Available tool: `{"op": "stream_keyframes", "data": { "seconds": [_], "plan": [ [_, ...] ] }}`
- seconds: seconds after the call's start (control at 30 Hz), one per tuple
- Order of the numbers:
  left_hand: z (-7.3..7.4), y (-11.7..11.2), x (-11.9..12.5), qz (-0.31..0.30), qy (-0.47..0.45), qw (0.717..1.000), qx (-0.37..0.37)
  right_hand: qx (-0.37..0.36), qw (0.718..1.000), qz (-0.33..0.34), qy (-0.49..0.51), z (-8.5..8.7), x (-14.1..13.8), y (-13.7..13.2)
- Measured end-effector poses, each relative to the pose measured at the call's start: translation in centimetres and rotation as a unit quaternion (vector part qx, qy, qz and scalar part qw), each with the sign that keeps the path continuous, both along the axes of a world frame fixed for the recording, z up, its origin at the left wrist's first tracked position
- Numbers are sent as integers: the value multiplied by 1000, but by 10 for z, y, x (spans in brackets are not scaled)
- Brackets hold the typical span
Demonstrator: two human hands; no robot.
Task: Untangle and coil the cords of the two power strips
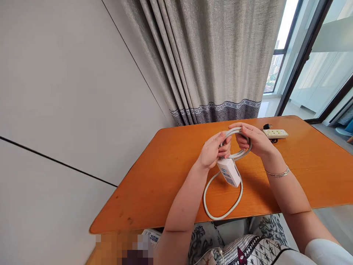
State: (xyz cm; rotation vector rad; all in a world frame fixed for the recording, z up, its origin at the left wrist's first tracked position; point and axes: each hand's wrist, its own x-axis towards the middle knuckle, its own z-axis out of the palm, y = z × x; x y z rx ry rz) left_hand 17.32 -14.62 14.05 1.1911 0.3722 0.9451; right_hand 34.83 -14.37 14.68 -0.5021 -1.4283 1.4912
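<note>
Nearest my camera was patterned clothing (253,246), with a white sleeve (329,252) at the top of the right arm. I could read no brand anywhere: the power strip (227,171) showed only blue marks on its face, and the dark lettering on a packet (152,235), below and left of the left hand, was too small and partly cut off by the left forearm.

I saw the left hand (216,150) closed narrowly, thumb over bent fingers, gripping the white cable (234,130) where its coil met the strip. The right hand (252,140) pinched the coil's opposite side, thumb above and fingers curled beneath. The strip hung just below the left hand, between the forearms; whether it touched the table (149,184), I couldn't tell. A loose loop of cable dropped below it toward the near edge.

Just beyond the right hand lay a second strip (275,133) and a black plug (266,126). Bracelets (278,173) circled the right forearm. Past both hands hung a grey curtain (220,55), with a window (275,70) to its right.
</note>
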Motion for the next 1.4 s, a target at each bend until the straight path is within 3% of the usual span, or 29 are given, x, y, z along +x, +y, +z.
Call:
{"op": "stream_keyframes", "data": {
  "seconds": [0.17,0.3,0.47,0.67,0.9,1.13,1.4],
  "plan": [
    [5,-1,-4,53,-29,998,-32,-19,1000,8,-18,-4,5,7],
    [8,0,-8,73,-32,997,-15,-57,998,19,8,-6,5,11],
    [8,0,-9,55,-26,998,-20,-76,996,10,39,-4,-1,8],
    [9,-1,-8,31,-25,997,-60,-58,997,-57,2,-1,-5,1],
    [8,-1,-6,20,-31,999,-34,-20,993,-118,-3,-3,-13,-2],
    [11,-2,-4,30,-21,997,-72,-5,993,-121,6,-3,-14,-3],
    [8,0,-7,7,-19,999,-44,-11,995,-97,3,-5,-16,-1]
  ]
}}
